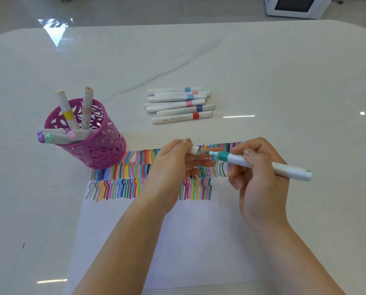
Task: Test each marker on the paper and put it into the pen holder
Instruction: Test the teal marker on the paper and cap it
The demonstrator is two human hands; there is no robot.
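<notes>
My right hand (256, 173) grips a white marker with a teal collar (263, 165), its bare tip pointing left. My left hand (173, 165) pinches that marker's white cap (194, 150), the cap's mouth a short gap from the tip. Both hands hover over a white paper (177, 241) whose upper part is covered with rows of coloured strokes. A purple cut-out pen holder (96, 145) stands at the paper's top left corner with several markers in it. A pile of several capped white markers (180, 105) lies on the table beyond the paper.
The white glossy marble table (284, 81) stretches all around. A white appliance (295, 6) sits on the floor past the table's far right edge.
</notes>
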